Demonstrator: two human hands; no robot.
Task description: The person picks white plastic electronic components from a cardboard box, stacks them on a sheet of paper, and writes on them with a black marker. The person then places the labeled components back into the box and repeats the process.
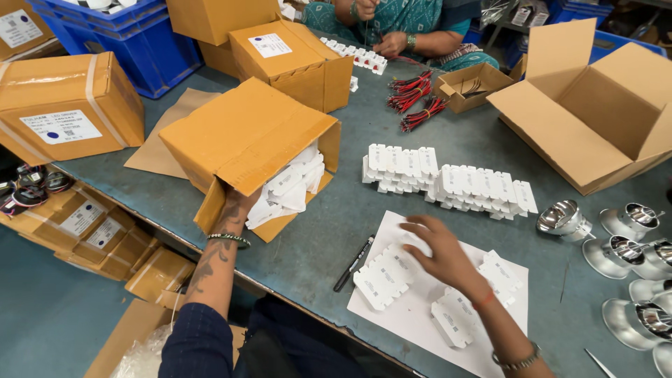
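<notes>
1. The left hand reaches into the open end of a tipped cardboard box that lies on its side on the blue-grey worktop; its fingers are hidden under the flap, so whether its grip is closed cannot be told.
2. White plastic parts spill from that box's mouth, just beside the left hand.
3. The right hand lies flat, fingers spread apart and holding nothing, on a white sheet of paper near the front edge of the worktop.
4. Several white flat pieces lie scattered on the sheet, one touching the right hand's fingertips.
5. A black pen lies on the worktop just left of the sheet.
6. Behind the sheet, two rows of stacked white parts stand on the worktop.
7. Shiny metal reflector cups sit at the right edge.
8. Across the worktop, another person's hands work near bundles of red and black wires.
</notes>
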